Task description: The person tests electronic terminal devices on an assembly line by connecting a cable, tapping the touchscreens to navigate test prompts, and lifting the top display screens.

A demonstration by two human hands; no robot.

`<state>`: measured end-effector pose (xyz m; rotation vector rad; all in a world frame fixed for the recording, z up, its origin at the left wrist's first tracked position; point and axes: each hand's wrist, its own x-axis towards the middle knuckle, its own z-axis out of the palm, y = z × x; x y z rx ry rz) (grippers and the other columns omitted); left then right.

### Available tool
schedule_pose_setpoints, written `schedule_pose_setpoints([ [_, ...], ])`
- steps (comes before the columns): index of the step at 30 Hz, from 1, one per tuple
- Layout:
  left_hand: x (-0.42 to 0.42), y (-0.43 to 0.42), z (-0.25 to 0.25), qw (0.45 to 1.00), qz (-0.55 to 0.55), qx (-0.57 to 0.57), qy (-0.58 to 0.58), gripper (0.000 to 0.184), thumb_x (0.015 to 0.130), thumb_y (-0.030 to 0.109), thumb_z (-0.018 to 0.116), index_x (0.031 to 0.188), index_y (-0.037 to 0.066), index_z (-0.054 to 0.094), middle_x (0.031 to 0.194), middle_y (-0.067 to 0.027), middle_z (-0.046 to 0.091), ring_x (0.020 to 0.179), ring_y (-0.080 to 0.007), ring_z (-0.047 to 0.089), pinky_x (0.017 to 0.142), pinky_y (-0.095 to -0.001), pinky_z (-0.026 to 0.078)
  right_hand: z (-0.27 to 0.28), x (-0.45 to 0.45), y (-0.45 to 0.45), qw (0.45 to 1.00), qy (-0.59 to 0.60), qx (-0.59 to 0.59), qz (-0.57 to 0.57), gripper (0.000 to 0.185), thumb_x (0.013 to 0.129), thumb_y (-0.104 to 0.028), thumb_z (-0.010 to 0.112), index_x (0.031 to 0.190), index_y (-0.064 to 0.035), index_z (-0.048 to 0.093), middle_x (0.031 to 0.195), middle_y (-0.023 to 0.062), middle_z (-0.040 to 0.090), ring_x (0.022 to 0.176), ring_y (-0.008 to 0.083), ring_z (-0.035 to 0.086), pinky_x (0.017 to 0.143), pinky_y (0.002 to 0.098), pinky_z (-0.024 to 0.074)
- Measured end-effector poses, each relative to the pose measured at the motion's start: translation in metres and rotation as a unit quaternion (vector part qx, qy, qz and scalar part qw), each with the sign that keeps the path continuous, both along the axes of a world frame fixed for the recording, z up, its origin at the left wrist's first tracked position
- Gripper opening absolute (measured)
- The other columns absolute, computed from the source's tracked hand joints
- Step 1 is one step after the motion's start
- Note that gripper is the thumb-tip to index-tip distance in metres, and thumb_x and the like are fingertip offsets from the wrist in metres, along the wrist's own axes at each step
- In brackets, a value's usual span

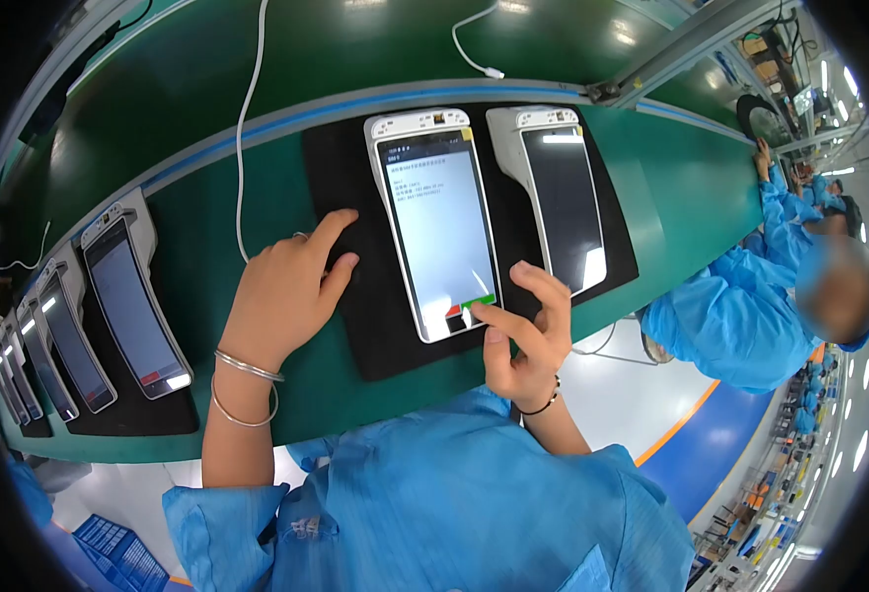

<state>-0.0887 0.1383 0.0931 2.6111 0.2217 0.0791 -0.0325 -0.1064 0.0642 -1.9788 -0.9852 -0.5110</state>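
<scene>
Head view. The left hand (281,291), back upward and wrist low, lies over the edge of the black mat (380,345); its index finger and thumb point toward the terminal (436,212) and stand apart, gripping nothing. Two thin, smooth metal bangles (249,369) ring the wrist. The right hand (533,345) comes in from the lower right, fingers bent and separated. One fingertip is at the green key on the lower end of the screen, though whether it presses cannot be told; another finger is raised above it, and the thumb sits lower. A dark beaded bracelet (541,403) circles this wrist.

The terminal lies face up on the mat, between the hands: a white, glossy slab, thicker at its far end, with a lit screen bearing small dark text. Just to its right rests a second terminal (566,202), its screen dark. The bench (197,247) is smooth green; a white cable (246,118) trails across it. Further terminals (133,301) line the left. The wearer's smock (484,483) is creased blue cloth.
</scene>
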Motion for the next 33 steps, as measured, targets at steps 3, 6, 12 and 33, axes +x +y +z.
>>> schedule_pose_setpoints([
  [3, -0.001, -0.001, -0.003, 1.000, 0.000, 0.004, -0.012, 0.038, 0.087, 0.020, 0.059, 0.123, 0.012, 0.053, 0.057, -0.0112, 0.051, 0.053, -0.0269, 0.053, 0.054, -0.0371, 0.041, -0.004, -0.002, -0.002, 1.000, -0.022, 0.007, -0.008, 0.024, 0.059, -0.008, 0.059, 0.078, -0.0092, 0.074, 0.113, 0.0162, 0.057, 0.106, 0.0325, 0.056, 0.088, 0.0366, 0.0447],
  [6, 0.000, -0.001, -0.002, 1.000, 0.000, 0.000, -0.004, 0.038, 0.087, 0.020, 0.059, 0.123, 0.012, 0.053, 0.056, -0.0105, 0.050, 0.053, -0.0267, 0.052, 0.053, -0.0366, 0.041, -0.003, -0.001, -0.002, 0.999, -0.037, 0.011, -0.007, 0.026, 0.056, -0.008, 0.058, 0.076, -0.0091, 0.074, 0.111, 0.0156, 0.059, 0.105, 0.0319, 0.057, 0.088, 0.0358, 0.0447],
  [12, -0.001, -0.001, -0.005, 1.000, -0.004, 0.007, -0.022, 0.038, 0.086, 0.019, 0.059, 0.124, 0.012, 0.053, 0.056, -0.0096, 0.050, 0.053, -0.0255, 0.052, 0.053, -0.0354, 0.040, -0.004, 0.000, -0.001, 0.998, -0.053, 0.012, -0.009, 0.027, 0.053, -0.009, 0.057, 0.074, -0.0093, 0.074, 0.109, 0.0152, 0.060, 0.104, 0.0310, 0.057, 0.087, 0.0352, 0.0447],
  [33, 0.001, -0.001, 0.004, 0.999, 0.000, 0.008, 0.032, 0.036, 0.087, 0.023, 0.058, 0.122, 0.013, 0.051, 0.067, -0.0149, 0.060, 0.063, -0.0330, 0.061, 0.057, -0.0405, 0.049, 0.002, 0.002, -0.014, 0.997, -0.069, -0.014, -0.042, 0.027, 0.054, -0.008, 0.058, 0.075, -0.0097, 0.074, 0.107, 0.0144, 0.060, 0.100, 0.0316, 0.058, 0.083, 0.0366, 0.0473],
])
